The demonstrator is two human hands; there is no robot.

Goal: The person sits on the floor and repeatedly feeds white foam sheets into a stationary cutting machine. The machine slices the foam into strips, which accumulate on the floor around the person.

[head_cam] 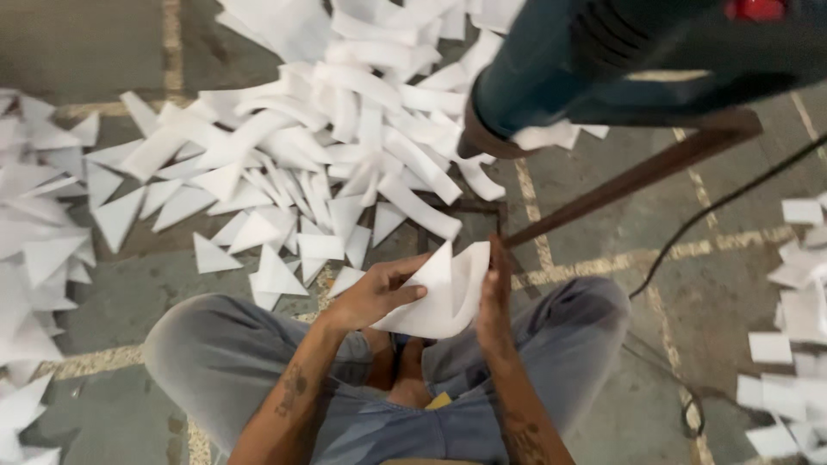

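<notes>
I sit cross-legged on the floor in grey trousers. Both hands hold one white curved sheet piece (444, 297) in front of my knees. My left hand (379, 293) grips its left side with fingers folded over the top. My right hand (494, 297) presses its right edge, seen edge-on. Just above them hangs a blue-green power tool (603, 60) mounted on a brown metal bar (637, 176).
A large heap of white cut strips and triangles (327, 129) lies on the tiled floor ahead. More white pieces spread at the left (34, 250) and right (797, 344). A black cable (715, 207) runs across the floor on the right.
</notes>
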